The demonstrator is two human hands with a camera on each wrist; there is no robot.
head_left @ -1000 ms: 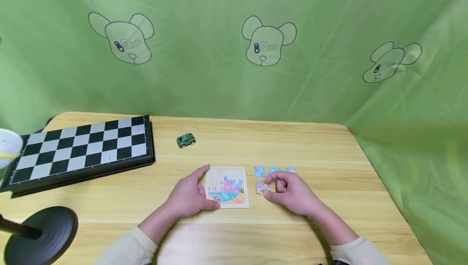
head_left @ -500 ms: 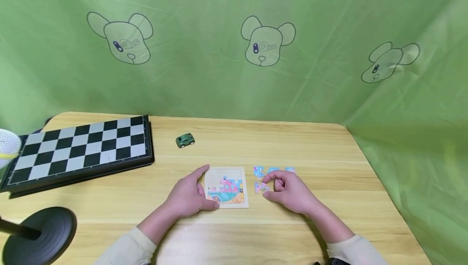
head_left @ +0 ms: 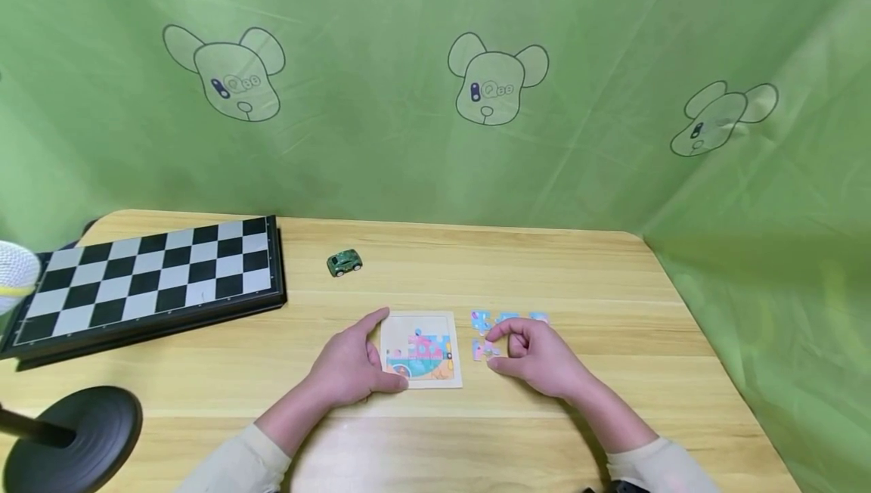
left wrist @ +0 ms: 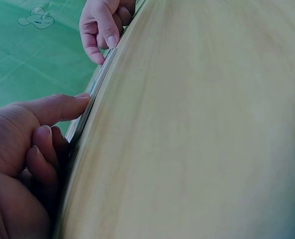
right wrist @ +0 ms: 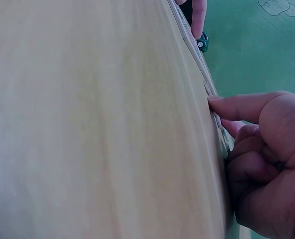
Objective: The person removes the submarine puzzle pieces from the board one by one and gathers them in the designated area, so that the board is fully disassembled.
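A square puzzle board (head_left: pixel 416 321) with a pale frame lies on the table in the head view. Its lower and right parts hold joined pieces in pink, teal and orange; bare wood shows at the upper left. My left hand (head_left: pixel 349 363) holds the board's left side, forefinger by the top left corner and thumb on the bottom edge. To the right of the board, my right hand (head_left: pixel 542 357) pinches a pink puzzle piece (head_left: pixel 478 350) at table level between thumb and forefinger. Beyond it lie a blue puzzle piece (head_left: pixel 480 319) and others, partly hidden by this hand.
A folded black-and-white chessboard (head_left: pixel 159 274) lies at the left. Near it are a round black stand base (head_left: pixel 75 436) and a white knobbed object (head_left: pixel 15 270). A small green toy car (head_left: pixel 344 262) stands behind the puzzle board. Green cloth (head_left: pixel 381 160) hangs behind the wooden table.
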